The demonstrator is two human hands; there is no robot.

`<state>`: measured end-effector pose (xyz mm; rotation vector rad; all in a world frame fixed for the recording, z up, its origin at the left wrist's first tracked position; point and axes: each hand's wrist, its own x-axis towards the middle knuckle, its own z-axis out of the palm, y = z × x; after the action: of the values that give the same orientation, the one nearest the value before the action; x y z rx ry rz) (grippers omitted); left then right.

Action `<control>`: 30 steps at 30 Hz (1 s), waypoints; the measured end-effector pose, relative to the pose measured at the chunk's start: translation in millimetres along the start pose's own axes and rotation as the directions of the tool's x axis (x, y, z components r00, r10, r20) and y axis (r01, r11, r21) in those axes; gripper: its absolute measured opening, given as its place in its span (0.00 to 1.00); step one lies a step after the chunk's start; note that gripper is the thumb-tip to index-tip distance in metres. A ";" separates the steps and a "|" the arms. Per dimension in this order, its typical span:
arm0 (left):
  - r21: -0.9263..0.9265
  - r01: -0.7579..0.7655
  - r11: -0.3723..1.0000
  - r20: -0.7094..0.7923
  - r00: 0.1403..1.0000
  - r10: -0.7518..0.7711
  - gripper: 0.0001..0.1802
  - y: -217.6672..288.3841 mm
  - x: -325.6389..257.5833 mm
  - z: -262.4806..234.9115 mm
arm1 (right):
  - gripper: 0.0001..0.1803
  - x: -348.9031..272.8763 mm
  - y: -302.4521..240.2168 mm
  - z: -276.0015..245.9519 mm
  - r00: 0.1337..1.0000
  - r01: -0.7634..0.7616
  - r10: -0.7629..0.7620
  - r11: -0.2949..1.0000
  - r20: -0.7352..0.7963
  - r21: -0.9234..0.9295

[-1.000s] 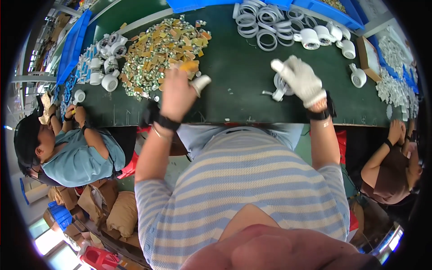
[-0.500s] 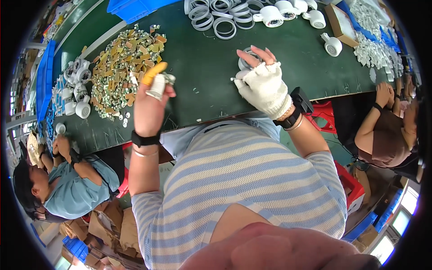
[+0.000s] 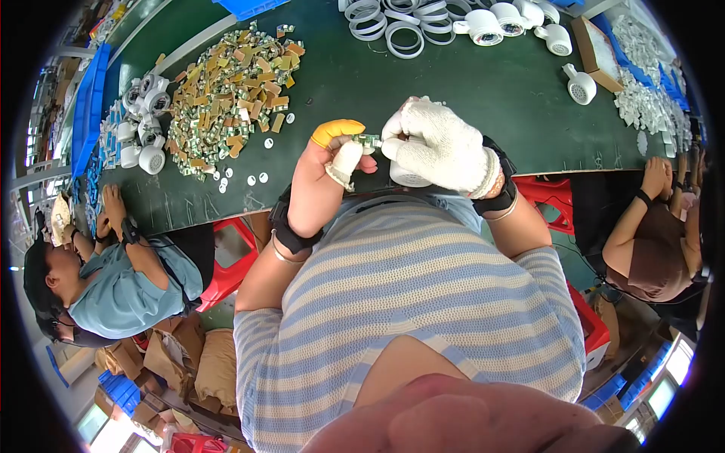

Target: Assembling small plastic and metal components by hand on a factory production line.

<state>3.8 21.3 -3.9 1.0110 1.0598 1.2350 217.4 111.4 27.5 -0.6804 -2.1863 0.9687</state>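
Note:
Between its yellow-capped index finger and white-capped thumb, my left hand pinches a small green circuit board. My right hand, in a white knit glove with bare fingertips, is closed over a round white plastic housing. Most of that housing is hidden under the glove. The right fingertips meet the board's right end, where a small white piece shows; whether it is a plug cannot be made out. Both hands are close together above the table's near edge.
A heap of small circuit boards with tan pads lies to the left, with white housings beyond it. Grey rings, more white housings, a cardboard box and clear plastic pieces line the far right. Co-workers sit on both sides.
My left hand has moved right from beside the heap with the circuit board. My right hand has drawn the housing nearer, and the two hands now meet. The view has shifted slightly.

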 end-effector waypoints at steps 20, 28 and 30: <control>-0.083 0.158 0.984 -0.017 0.987 -0.160 0.21 3.1 -0.3 0.0 | 0.05 0.3 2.1 4.0 1.000 0.031 -0.031 0.999 0.005 -0.027; 0.157 0.207 0.966 0.141 0.963 -0.230 0.20 10.7 1.6 -5.2 | 0.04 -2.1 7.0 6.1 0.998 0.051 -0.057 0.969 -0.020 -0.242; 0.176 0.216 0.960 0.080 0.969 -0.233 0.18 0.8 2.0 -8.5 | 0.03 -2.8 1.2 7.9 1.000 0.028 -0.030 0.983 -0.005 -0.182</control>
<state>-4.6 23.5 -5.1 1.0364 1.1781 0.9142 213.7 106.7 21.5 -0.7331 -2.2905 0.7555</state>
